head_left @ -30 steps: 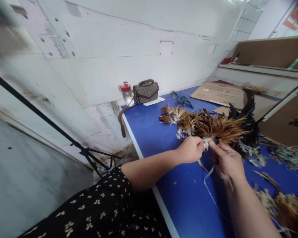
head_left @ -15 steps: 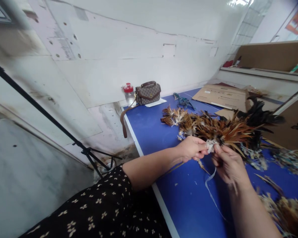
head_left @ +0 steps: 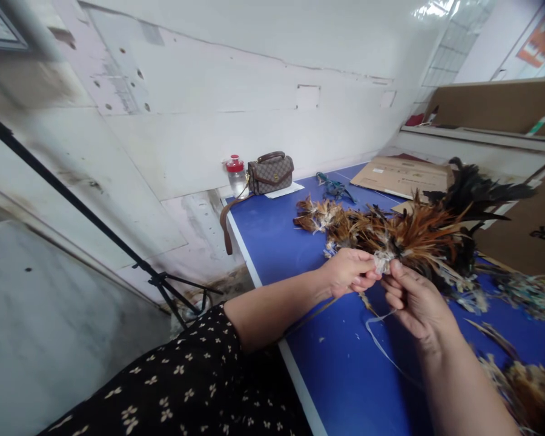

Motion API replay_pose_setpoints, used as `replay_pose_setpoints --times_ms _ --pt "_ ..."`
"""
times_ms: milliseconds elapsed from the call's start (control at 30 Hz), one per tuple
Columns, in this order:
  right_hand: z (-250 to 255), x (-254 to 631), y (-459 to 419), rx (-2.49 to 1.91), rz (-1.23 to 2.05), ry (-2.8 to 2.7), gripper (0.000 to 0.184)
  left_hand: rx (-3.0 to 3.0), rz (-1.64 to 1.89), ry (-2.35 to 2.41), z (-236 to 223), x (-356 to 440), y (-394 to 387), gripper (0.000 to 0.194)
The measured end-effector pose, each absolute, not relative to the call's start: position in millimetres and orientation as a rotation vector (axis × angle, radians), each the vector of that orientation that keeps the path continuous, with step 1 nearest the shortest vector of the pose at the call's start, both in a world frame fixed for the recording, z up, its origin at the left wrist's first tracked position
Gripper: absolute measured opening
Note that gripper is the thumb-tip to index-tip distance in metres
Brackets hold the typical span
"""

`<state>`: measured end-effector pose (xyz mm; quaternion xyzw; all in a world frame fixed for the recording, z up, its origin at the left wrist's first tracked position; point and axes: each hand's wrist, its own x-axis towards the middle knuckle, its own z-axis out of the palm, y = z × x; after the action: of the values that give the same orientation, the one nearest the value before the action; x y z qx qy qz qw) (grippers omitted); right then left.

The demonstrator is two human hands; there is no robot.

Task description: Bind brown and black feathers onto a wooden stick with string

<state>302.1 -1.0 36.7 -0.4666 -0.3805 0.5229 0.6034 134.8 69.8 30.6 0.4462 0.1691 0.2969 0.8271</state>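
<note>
My left hand (head_left: 352, 272) pinches the pale tied base of a feather bundle (head_left: 424, 233), whose orange-brown plumes fan out to the right. On the other side of that base, my right hand (head_left: 415, 297) has thumb and fingers closed on it too. A thin whitish ribbon (head_left: 379, 345) hangs from beneath my right hand and curls down over the blue table (head_left: 340, 375). Behind my hands lie more brown feather bunches (head_left: 318, 215). Long black feathers (head_left: 476, 188) rise at the back right, partly overlapped by the brown plumes.
A brown patterned handbag (head_left: 271, 174) and a red-lidded bottle (head_left: 236, 175) stand at the table's far left corner. Flattened cardboard (head_left: 404, 175) lies at the back. Bluish feathers (head_left: 529, 290) and a tan bunch (head_left: 527, 381) are on the right. A black tripod (head_left: 158, 275) stands left.
The pale base has turned slightly between my fingers, and the brown plumes spread further right. The ribbon under my right hand has shifted left into a wider curl. Both hands keep their grip.
</note>
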Motion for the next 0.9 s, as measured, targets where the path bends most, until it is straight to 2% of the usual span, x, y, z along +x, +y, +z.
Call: replay_pose_setpoints --times_ms 100,333,567,900 --pt "40.4 299.9 -3.4 -1.093 1.331 -0.771 0.074 0.943 0.623 0.332 30.2 134.3 70.0 0.033" --pt "41.7 290.6 -2.9 -1.045 1.089 -0.714 0.073 0.845 0.542 0.266 30.3 135.4 73.6 0.026" --pt "37.5 295.0 -0.8 -1.102 1.036 -0.686 0.068 0.862 0.483 0.346 34.2 136.1 74.3 0.018" --pt "30.6 294.4 2.9 -1.117 1.009 -0.66 0.081 1.208 0.864 0.676 16.9 152.5 62.5 0.025"
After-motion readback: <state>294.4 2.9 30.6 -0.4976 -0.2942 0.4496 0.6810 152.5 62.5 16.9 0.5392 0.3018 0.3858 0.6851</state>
